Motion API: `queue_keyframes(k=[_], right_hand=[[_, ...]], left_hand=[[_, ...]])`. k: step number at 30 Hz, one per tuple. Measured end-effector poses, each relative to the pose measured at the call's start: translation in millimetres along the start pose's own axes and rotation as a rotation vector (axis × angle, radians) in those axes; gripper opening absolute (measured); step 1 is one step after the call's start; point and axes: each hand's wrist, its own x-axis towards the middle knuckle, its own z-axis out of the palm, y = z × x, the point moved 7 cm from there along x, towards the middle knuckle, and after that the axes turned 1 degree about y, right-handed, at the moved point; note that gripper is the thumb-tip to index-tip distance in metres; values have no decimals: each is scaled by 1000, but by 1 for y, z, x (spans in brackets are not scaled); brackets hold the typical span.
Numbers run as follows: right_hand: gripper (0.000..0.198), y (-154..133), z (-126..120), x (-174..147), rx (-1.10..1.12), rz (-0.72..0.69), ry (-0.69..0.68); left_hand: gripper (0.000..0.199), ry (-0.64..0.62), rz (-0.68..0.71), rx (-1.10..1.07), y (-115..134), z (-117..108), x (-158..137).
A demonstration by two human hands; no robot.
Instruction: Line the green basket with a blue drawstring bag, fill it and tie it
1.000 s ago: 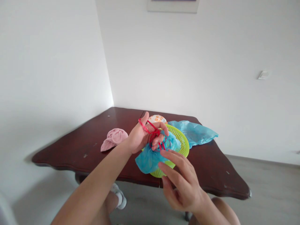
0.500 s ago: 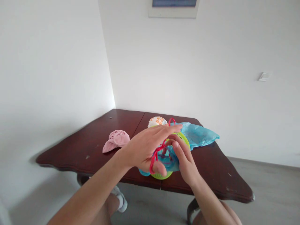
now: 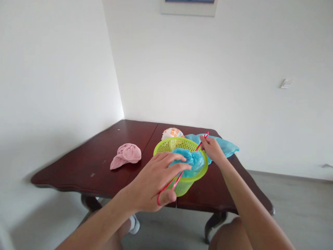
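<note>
While a pink cloth (image 3: 127, 154) lay on the worktop (image 3: 85, 163) left of the green basket (image 3: 184, 187), a white-and-orange bundle (image 3: 172, 133) and a blue plastic sheet (image 3: 229, 146) occupied the area behind it. The left hand (image 3: 158, 180), fingers spread, partly obstructed the basket, with a red cord (image 3: 177, 180) looped around its thumb. The blue bag (image 3: 197, 166) sat inside the basket, between both hands; the right hand (image 3: 211, 147) pinched red cord above the rim.
</note>
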Motion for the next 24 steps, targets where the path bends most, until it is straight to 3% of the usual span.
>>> queue_keyframes(k=[3, 5, 7, 9, 11, 12, 15, 17, 20, 22, 24], right_hand=[[92, -5, -6, -5, 185, 40, 42], [86, -25, -6, -22, 368, 59, 55], [76, -57, 2, -44, 496, 28, -35], [67, -91, 14, -69, 501, -54, -189], [53, -111, 21, -90, 323, -173, -239], [48, -113, 24, -97, 184, -231, -205], [68, -99, 34, -107, -117, -370, -101], [61, -82, 46, -105, -82, -438, -155], [29, -66, 52, -96, 12, -415, -199], [20, -67, 44, -92, 44, -356, -122], [22, -82, 30, -95, 119, -376, -12]], left_hand=[[94, -102, -186, 11, -18, 20, -13], [96, -112, -239, 71, -25, 28, -15], [92, -91, -267, 138, -30, 32, -12], [80, -76, -292, 157, -35, 37, -5], [72, -31, -322, 134, -41, 39, 2], [71, 12, -330, 123, -43, 38, 5], [64, 138, -273, 115, -41, 32, 10], [61, 144, -183, 94, -35, 31, 9], [56, 170, -62, 40, -27, 25, 3], [49, 263, -60, 50, -30, 16, -3], [56, 348, -147, 77, -39, 10, -8]])
